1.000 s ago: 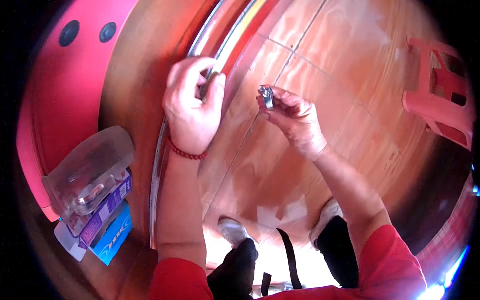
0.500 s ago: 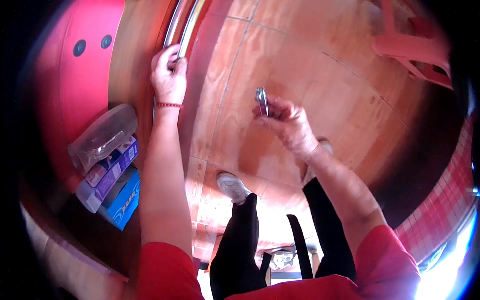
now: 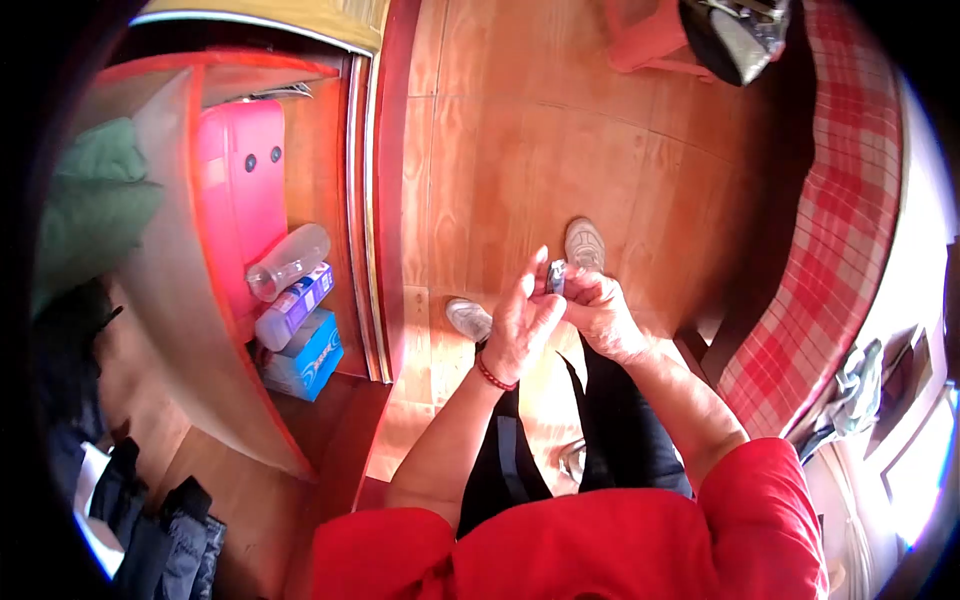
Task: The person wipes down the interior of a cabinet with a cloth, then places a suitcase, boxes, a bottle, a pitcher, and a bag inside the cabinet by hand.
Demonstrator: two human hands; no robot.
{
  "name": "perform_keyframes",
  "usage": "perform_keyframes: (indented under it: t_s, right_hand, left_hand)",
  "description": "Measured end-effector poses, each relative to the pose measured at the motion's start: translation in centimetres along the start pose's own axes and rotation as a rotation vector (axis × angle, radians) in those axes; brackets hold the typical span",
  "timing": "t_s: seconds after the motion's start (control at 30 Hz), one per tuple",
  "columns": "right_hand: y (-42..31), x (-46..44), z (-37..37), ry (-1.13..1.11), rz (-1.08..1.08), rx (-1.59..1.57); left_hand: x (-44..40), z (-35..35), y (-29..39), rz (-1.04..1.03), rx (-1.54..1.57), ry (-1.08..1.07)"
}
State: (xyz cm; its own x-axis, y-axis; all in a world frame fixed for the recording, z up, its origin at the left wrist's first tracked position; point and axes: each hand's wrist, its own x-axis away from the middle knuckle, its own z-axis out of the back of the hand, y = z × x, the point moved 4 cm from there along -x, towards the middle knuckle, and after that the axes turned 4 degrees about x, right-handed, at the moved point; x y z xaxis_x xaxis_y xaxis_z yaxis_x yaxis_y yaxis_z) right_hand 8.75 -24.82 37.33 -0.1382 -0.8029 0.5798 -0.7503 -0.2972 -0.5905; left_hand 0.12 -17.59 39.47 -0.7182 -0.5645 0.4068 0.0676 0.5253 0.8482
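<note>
Small, shiny metal nail clippers (image 3: pixel 557 277) stand nearly upright in front of my body. My right hand (image 3: pixel 603 316) pinches them between thumb and fingers. Close on their left side is my left hand (image 3: pixel 522 325), palm partly turned up, its fingers stretched out and apart from the thumb. The left fingers and thumb come right beside the clippers; whether they touch them I cannot tell. A red beaded bracelet (image 3: pixel 492 375) circles the left wrist.
On the left, an open cabinet (image 3: pixel 190 200) holds a pink case (image 3: pixel 245 180), a clear plastic bottle (image 3: pixel 290 262), a purple package (image 3: pixel 297 305) and a blue box (image 3: pixel 308 357). A pink stool (image 3: pixel 650 40) stands ahead. A red checked cloth (image 3: pixel 830 250) hangs on the right.
My left hand has let go of the metal door edge and come over to the nail clippers. The right hand still holds them, now nearer my body. The view has shifted, showing more of the cabinet.
</note>
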Motion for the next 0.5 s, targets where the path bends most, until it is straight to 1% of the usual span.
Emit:
perform_keyframes:
  t_s: [0.07,0.13,0.17,0.2,0.27,0.33,0.37,0.4,0.47,0.5]
  right_hand:
    - [-2.1,2.4,-1.5,-0.009,0.069,0.013]
    - [-4.3,4.2,-2.8,0.024,0.126,0.111]
    - [-6.2,5.3,-3.7,0.043,0.077,0.248]
    - [-6.7,6.1,-4.3,0.031,0.071,0.216]
    - [-7.7,7.7,-5.7,0.001,0.085,0.228]
    - [-9.5,9.1,-7.0,0.014,0.134,0.260]
    - [-10.6,10.0,-7.1,0.051,0.197,0.444]
    - [-10.9,10.3,-6.9,0.038,0.195,0.464]
    - [-11.9,11.8,-7.4,-0.014,0.167,0.278]
    - [-12.8,12.1,-7.5,-0.066,0.191,0.225]
  left_hand:
    - [1.1,-2.2,2.7,-0.009,-0.083,0.011]
    - [2.3,-3.4,5.6,-0.006,-0.159,0.006]
    - [2.6,-4.1,7.0,-0.004,-0.224,0.005]
    - [3.2,-4.4,7.2,0.004,-0.154,0.012]
    - [4.1,-5.1,9.2,-0.098,-0.169,0.018]
    - [4.8,-5.9,10.4,0.001,-0.046,0.018]
    - [5.2,-6.4,10.4,0.096,0.101,0.036]
    - [5.1,-7.1,10.7,0.106,0.102,0.089]
    - [5.4,-8.6,12.4,0.183,0.223,0.096]
    - [5.2,-9.8,13.7,0.192,0.234,0.089]
